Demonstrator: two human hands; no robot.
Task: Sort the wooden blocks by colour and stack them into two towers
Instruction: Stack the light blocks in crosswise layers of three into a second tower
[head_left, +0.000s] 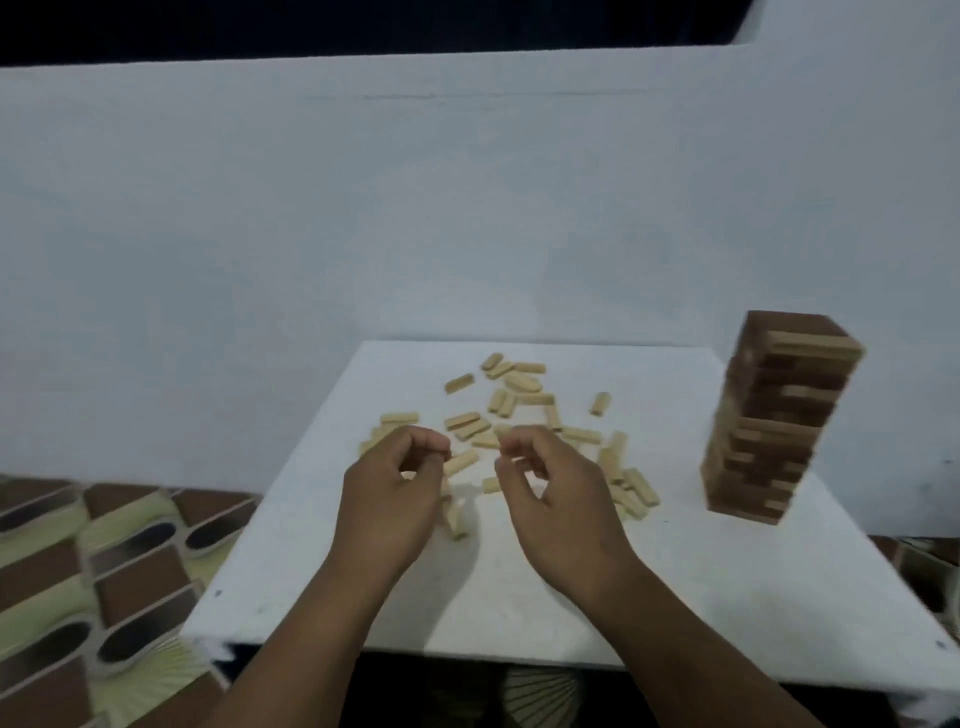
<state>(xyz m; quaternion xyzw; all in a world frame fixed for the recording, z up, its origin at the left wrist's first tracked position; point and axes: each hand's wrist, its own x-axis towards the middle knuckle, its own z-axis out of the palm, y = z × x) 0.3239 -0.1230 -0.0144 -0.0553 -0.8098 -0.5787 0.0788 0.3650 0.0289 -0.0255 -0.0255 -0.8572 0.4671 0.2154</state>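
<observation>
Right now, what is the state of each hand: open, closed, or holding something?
Left hand: fingers curled over the light blocks; whether it grips one cannot be told.
Right hand: fingers curled, nothing visibly held; cannot be told for sure.

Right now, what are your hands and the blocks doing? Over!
Left hand and right hand curled above loose light blocks; grip unclear. Dark tower stands at the right on white table, a few light blocks in it. Light tower not begun.
</observation>
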